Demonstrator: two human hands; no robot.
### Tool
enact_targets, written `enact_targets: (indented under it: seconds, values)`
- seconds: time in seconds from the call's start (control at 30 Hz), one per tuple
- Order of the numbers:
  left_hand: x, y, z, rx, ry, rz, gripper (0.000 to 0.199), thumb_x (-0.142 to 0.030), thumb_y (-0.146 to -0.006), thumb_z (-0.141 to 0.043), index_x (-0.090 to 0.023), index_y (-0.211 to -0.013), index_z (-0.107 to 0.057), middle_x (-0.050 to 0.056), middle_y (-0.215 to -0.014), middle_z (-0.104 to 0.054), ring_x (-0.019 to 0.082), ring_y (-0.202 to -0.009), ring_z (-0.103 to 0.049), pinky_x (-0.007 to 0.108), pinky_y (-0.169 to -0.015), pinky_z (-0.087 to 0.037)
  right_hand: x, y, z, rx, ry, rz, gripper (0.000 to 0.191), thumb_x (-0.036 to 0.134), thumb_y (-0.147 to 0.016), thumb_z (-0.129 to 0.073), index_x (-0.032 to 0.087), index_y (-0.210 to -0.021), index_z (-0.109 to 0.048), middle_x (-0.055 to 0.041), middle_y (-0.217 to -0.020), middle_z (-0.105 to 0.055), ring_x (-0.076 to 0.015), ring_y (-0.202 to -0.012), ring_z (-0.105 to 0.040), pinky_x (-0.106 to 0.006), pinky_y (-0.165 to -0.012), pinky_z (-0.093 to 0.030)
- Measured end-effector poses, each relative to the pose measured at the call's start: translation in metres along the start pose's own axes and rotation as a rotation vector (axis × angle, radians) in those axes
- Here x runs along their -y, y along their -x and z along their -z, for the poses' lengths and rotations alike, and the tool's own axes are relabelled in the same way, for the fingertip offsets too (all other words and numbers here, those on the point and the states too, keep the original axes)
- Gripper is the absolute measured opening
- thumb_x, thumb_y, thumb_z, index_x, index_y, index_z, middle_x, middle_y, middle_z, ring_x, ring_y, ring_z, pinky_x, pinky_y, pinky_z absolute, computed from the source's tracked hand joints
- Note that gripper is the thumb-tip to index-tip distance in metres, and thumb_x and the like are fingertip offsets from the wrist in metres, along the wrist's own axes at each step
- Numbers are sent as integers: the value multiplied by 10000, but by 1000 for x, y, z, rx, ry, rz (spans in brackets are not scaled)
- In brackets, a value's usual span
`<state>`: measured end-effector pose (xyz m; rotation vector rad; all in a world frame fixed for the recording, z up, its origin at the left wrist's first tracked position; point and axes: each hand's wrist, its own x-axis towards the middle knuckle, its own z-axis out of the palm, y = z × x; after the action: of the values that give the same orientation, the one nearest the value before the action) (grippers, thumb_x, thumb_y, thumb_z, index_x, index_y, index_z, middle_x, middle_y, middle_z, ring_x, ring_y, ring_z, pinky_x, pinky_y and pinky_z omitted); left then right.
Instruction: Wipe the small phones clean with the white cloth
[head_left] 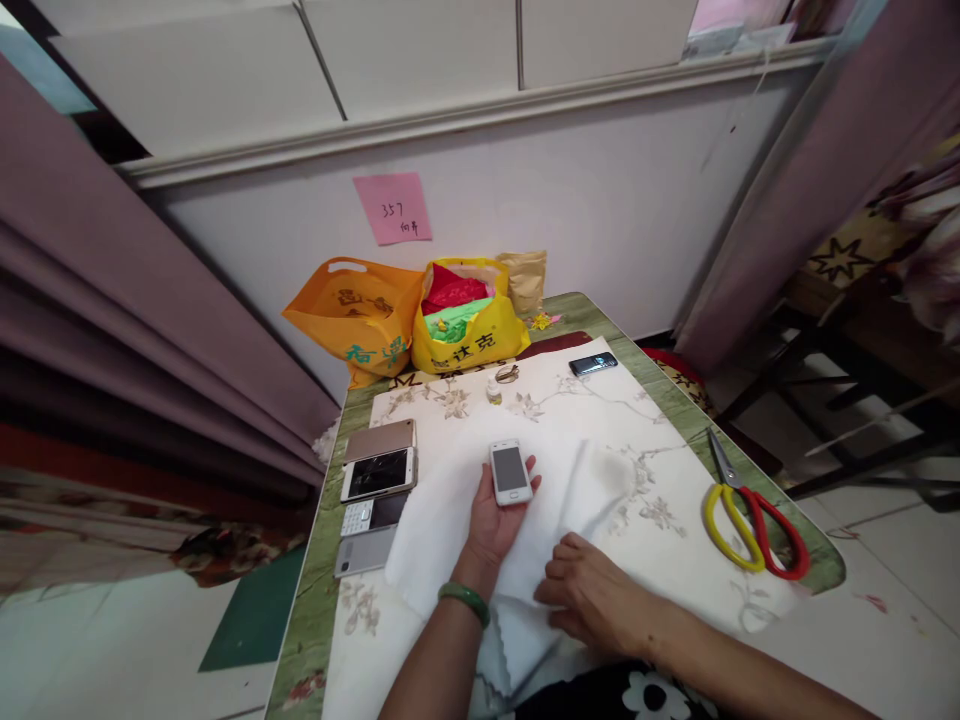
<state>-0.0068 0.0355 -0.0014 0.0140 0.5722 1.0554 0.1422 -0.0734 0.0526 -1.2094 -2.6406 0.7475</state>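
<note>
A white smartphone (511,473) lies face up in my left hand (495,525), its screen dark, with my fingers round its right edge and the thumb along its left. A green bangle (465,603) circles that wrist. Beneath both hands a white cloth (442,520) is spread over the table, with folds on its right side. My right hand (589,595) is closed at the cloth's lower right part, fingers curled and gathering the fabric; the fingertips are partly hidden.
Several phones (379,472) lie in a column at the left. Large scissors (742,520) rest near the right edge. A black phone (593,364), a small bottle (493,390), an orange bag (352,310) and a filled yellow bag (469,335) stand or lie farther back.
</note>
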Motion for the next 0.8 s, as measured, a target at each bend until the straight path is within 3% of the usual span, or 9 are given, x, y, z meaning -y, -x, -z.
enact_targets:
  seconds: [0.13,0.27,0.33,0.43,0.5,0.53,0.67,0.8]
  values:
    - [0,-2,1,18,-18,-9,346,-389,-911,-508,-241,-1214,-590,88,-1335,-573,305,-1267,-489,526,-1020,-411,2,25,6,61,-96,103,161,233,-753,-611,276,-877,-704,3,-750,-666,-184,-802,-591,-345,-855,-373]
    - [0,-3,2,20,-32,-3,349,-389,-913,-502,-236,-1215,-589,90,-1332,-574,312,-1258,-497,541,-1021,-403,-11,41,23,84,-302,77,182,353,-791,-628,284,-934,-716,28,-748,-685,-148,-712,-627,-274,-773,-440]
    - [-1,-3,1,23,-34,2,355,-390,-911,-503,-226,-1212,-591,98,-1321,-583,316,-1256,-498,544,-1022,-401,-32,44,38,-44,-376,-72,254,423,-873,-540,276,-1005,-699,9,-856,-699,-137,-737,-643,-228,-676,-457]
    - [-2,0,-1,42,-19,4,354,-393,-908,-504,-227,-1206,-597,102,-1307,-593,320,-1264,-489,556,-1029,-386,-74,45,53,-409,-150,-557,322,438,-932,-417,234,-924,-667,-41,-932,-682,-168,-752,-641,-260,-648,-454]
    - [-2,2,-3,57,-6,0,348,-399,-911,-496,-221,-1188,-609,101,-1302,-598,319,-1273,-480,557,-1036,-376,-98,45,53,-455,109,-858,305,463,-875,-507,205,-984,-627,-87,-999,-664,-197,-703,-637,-283,-589,-422]
    - [-2,3,-4,62,-2,-3,346,-400,-912,-492,-213,-1176,-616,103,-1299,-600,316,-1277,-476,552,-1040,-373,-107,45,51,-421,165,-921,322,469,-843,-552,200,-1010,-609,-98,-1009,-663,-207,-698,-639,-278,-562,-399]
    - [-2,6,-6,64,6,-13,347,-400,-908,-498,-194,-1156,-625,113,-1303,-597,306,-1291,-462,532,-1048,-369,-120,47,43,-227,161,-937,265,479,-847,-526,229,-872,-610,-50,-760,-673,-218,-676,-633,-257,-533,-326]
    - [-2,6,-3,61,12,-4,354,-408,-903,-506,-200,-1167,-616,117,-1296,-601,308,-1287,-467,544,-1044,-365,-114,42,57,-220,105,-895,319,470,-841,-505,218,-660,-577,-43,-635,-628,-206,-634,-597,-267,-537,-319]
